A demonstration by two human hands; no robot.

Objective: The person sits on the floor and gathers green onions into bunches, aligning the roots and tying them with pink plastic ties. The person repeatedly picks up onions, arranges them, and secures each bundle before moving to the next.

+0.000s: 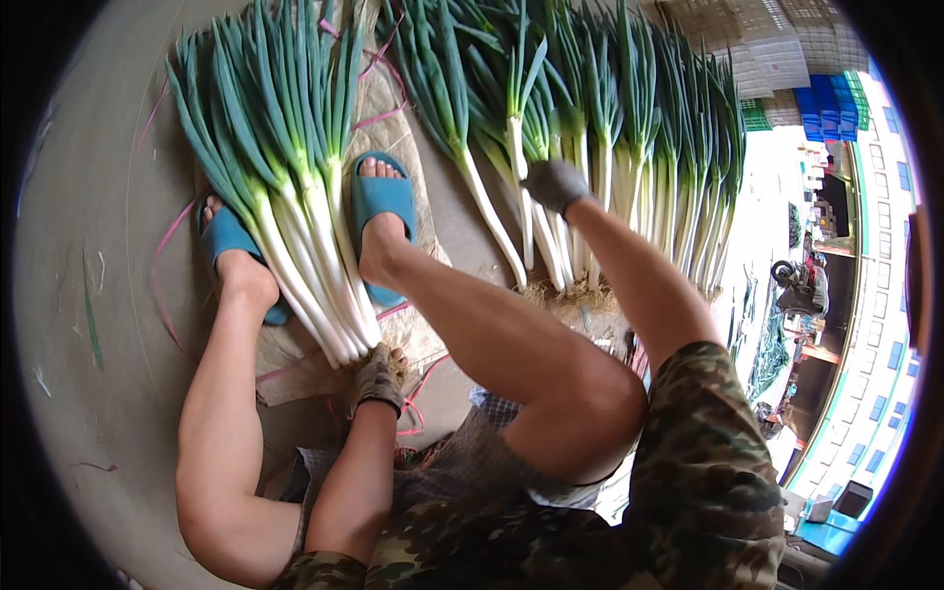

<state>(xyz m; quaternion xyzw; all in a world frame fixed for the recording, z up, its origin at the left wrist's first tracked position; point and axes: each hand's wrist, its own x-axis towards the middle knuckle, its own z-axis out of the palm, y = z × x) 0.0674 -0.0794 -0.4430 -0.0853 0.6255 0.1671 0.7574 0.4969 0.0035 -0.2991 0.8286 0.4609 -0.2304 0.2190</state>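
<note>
A bundle of large green onions [313,199] lies between my feet, its leaves away from me and its white shanks towards me. My left hand [380,380], in a patterned work glove, is closed over the rooted ends of this bundle. Out to the right, my right hand [557,184], in a dark grey glove and blurred by motion, is among the shanks of a longer row of green onions [641,177]. Its fingertips overlap one onion's white shank [516,147]; whether they grip it is hidden by blur.
Under the bundle lies a tan woven sheet [420,332] with pink plastic twine [168,284] nearby. My feet wear teal slides [383,195]. Stacked plastic crates [826,107] stand at the upper right. A parked motor vehicle [802,287] shows beyond the row.
</note>
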